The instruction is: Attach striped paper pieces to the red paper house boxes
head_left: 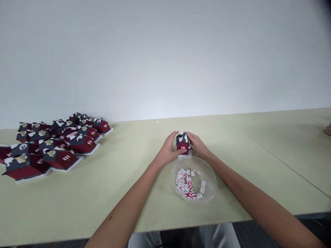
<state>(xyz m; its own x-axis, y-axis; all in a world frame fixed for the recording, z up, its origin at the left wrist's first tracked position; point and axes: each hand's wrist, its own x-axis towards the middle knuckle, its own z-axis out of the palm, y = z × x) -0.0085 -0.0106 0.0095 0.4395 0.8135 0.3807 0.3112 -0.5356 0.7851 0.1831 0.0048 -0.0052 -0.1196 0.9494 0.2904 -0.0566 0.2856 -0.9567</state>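
Heap of red-and-navy paper model houses point(62, 141) at far left on a pale green table point(124, 206). Left hand point(168, 148) and right hand point(197, 145) together, clamped from both sides on a small matching house point(182, 143), just behind the rim of a clear plastic bowl point(207, 170) of red-and-white paper tiles point(186, 186).

Apparently a plain workroom for small-scale handcraft or batch assembly rather than a home or kitchen, judging by the long pale-green laminate tabletop point(103, 210) with a straight dark seam point(284, 163) across it, set against a bare white wall point(165, 58). Close by on that surface, a heap of many near-identical small dark-red and navy card model houses point(82, 144), plus a clear round plastic bowl point(213, 177) of tiny red-and-white paper pieces. Below the edge, dark grey flooring point(310, 224).
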